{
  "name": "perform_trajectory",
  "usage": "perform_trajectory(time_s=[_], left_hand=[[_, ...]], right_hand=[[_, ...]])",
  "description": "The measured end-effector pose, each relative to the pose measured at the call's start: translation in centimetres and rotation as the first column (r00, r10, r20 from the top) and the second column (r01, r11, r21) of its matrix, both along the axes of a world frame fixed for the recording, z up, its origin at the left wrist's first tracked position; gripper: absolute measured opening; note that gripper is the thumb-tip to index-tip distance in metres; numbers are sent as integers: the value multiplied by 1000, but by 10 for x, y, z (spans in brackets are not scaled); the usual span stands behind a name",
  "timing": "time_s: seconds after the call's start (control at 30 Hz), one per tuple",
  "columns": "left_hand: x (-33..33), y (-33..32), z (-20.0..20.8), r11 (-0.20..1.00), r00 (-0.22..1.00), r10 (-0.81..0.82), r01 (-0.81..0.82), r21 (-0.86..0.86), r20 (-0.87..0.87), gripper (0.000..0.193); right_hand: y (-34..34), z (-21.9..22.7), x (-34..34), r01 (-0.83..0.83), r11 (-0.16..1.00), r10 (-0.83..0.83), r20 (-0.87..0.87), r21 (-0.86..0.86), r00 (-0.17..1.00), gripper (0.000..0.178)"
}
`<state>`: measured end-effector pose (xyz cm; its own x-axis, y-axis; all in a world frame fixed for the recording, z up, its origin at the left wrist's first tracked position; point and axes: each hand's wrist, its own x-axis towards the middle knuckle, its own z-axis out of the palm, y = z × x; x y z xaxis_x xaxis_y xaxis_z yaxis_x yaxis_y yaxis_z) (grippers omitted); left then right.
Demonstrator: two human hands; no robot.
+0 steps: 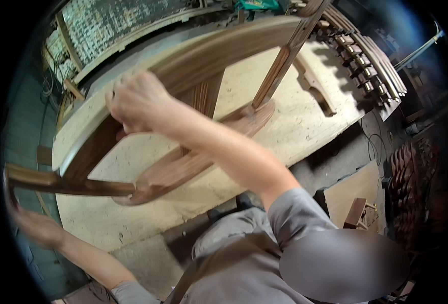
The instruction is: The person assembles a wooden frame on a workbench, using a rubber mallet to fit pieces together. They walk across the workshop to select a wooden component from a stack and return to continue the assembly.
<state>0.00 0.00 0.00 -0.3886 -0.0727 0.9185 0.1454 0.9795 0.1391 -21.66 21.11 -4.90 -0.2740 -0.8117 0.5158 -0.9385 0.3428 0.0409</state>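
Note:
A brown wooden furniture frame (pixel 224 48) stretches across the view above a pale plywood tabletop (pixel 295 134). It has a broad curved rail, a post at each end, a grooved slat in the middle and a shaped lower rail (pixel 176 169). My right hand (pixel 140 104) is closed over the curved rail, left of its middle, with the forearm crossing in front of the frame. At the far left my left hand (pixel 39 228) grips the end of the left post, slightly blurred and with its fingertips partly hidden. A loose shaped wooden piece (pixel 315 86) lies on the tabletop at the right.
Several wooden parts (pixel 360 61) are stacked at the table's far right corner. A low board (pixel 353 190) at the right bears a wooden block (pixel 355 213). Dark carved pieces (pixel 406 177) are piled beyond it. A mottled panel (pixel 128 30) stands at the back left.

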Motion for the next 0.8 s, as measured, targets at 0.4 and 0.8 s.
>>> perform_trajectory(time_s=[0.4,0.8], left_hand=[[-90,27,-2,961,414,-15,-246,127,910,66],[-94,43,-7,982,514,-21,-150,114,857,77]], right_hand=[[29,-13,8,-347,756,277,-208,-556,938,25],[303,-199,-19,341,854,-52,588,-393,807,10]])
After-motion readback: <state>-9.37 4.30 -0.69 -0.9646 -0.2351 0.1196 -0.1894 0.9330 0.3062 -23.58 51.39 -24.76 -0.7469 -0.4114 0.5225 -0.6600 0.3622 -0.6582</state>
